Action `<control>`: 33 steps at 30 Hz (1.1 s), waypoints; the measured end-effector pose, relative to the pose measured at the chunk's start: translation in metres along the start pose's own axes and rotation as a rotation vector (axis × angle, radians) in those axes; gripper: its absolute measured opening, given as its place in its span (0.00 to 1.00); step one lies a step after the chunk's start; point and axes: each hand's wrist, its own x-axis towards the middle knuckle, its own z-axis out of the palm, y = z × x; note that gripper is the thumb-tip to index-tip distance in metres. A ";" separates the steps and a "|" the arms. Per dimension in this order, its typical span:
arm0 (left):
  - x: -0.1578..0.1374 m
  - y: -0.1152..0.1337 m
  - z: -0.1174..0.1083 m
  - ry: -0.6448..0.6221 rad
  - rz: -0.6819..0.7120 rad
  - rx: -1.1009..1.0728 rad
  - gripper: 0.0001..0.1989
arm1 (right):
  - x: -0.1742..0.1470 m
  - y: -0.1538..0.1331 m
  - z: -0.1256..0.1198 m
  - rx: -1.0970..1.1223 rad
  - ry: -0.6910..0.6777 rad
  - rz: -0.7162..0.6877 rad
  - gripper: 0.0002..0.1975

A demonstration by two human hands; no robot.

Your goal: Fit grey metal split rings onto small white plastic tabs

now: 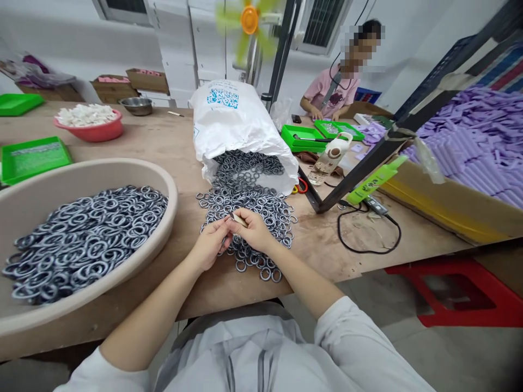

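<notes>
Both hands meet over a loose pile of grey rings on the table. My right hand is closed on a small tool with a pale handle and a dark tip; its exact kind is not clear. Against that tip, my left hand pinches a grey ring, mostly covered by the fingers. Behind the hands, a white sack lies on its side, its mouth towards me, with more rings inside. To my left stands a wide beige basin heaped with the same rings.
A dark metal post rises right of the pile, near a black cable. Beyond are green trays and a seated person. A carton holds purple pieces. A red basin stands back left; a fan hangs behind.
</notes>
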 end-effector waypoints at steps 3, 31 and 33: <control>-0.002 0.001 0.002 -0.038 0.008 -0.049 0.23 | 0.002 -0.001 0.000 0.045 -0.003 0.012 0.23; 0.003 -0.002 0.004 0.041 -0.071 -0.298 0.22 | -0.011 -0.010 -0.005 -0.777 0.020 -0.281 0.25; 0.002 -0.002 0.004 0.045 -0.069 -0.285 0.22 | -0.011 -0.010 -0.005 -0.755 0.018 -0.271 0.25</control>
